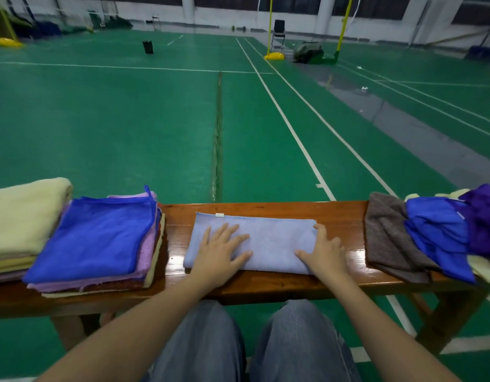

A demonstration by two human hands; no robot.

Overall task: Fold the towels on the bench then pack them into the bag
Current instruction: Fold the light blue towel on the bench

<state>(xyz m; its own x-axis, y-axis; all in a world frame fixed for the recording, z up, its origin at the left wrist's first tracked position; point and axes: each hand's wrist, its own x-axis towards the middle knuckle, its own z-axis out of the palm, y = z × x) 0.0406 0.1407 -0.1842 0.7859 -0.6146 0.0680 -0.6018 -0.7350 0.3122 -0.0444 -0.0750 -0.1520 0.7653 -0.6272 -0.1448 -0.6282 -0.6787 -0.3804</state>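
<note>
Slippage worries me: left hand (219, 252) pressing open-palmed on the pale blue towel (271, 244) midway along the bench (340, 213), right hand (325, 250) at its end, grip unclear, so glossy wood may skew my fold.

glossy wood bench (340, 213), matt cloth towel (268, 238)

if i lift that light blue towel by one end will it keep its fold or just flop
Probably flops: the light blue towel is thin cloth lying flat on the bench, so a one-end lift would likely open the fold. Likely light. It may slide on the glossy wood if pushed.
</note>
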